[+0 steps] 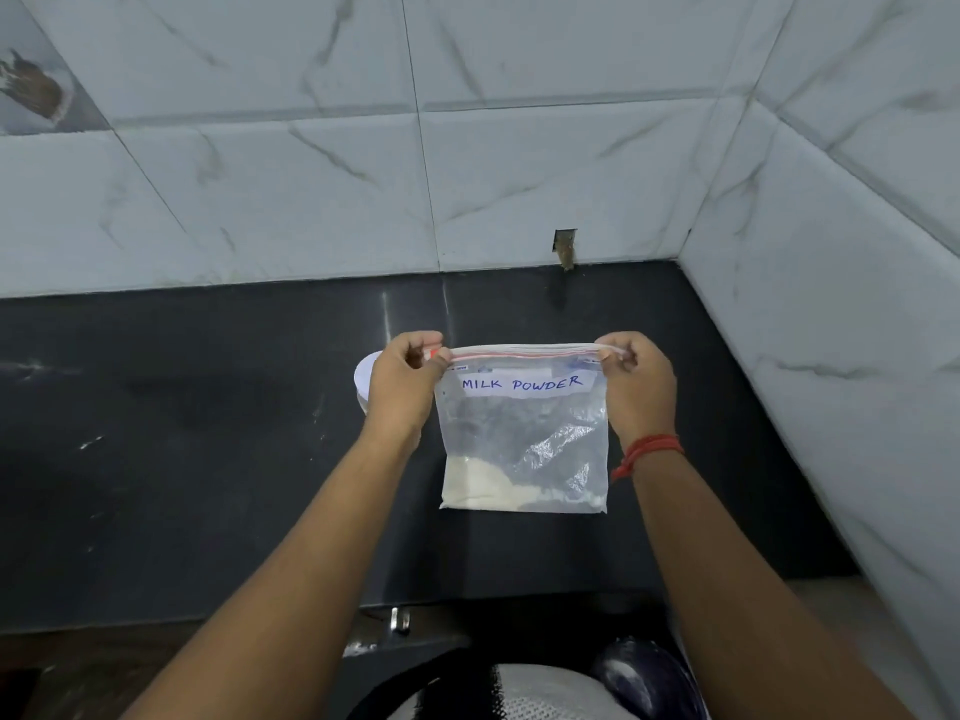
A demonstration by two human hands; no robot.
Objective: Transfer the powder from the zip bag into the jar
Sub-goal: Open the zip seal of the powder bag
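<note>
Both hands, left hand (pixel 402 379) and right hand (pixel 638 379), pinch the top corners of the zip bag (pixel 522 433) above the worktop (pixel 208 433). Bag appears light, limp, slippery; powder (pixel 483 488) sags at 7 o'clock. White jar (pixel 363 379) partly hidden at 9 o'clock.

The zip bag (pixel 522 433) hung upright over the countertop (pixel 208 433), roughly at its middle, held between the two hands. The left hand (pixel 402 381) pinched the bag's top left corner and the right hand (pixel 636 381) its top right corner, with the zip strip stretched between them. The powder (pixel 483 485) lay in the bottom of the bag, heaped toward its left side. Behind the left hand, and mostly hidden by it, stood what was probably the jar (pixel 363 379), on the countertop. A tiled wall (pixel 311 174) rose behind the countertop and another closed it off on the right
</note>
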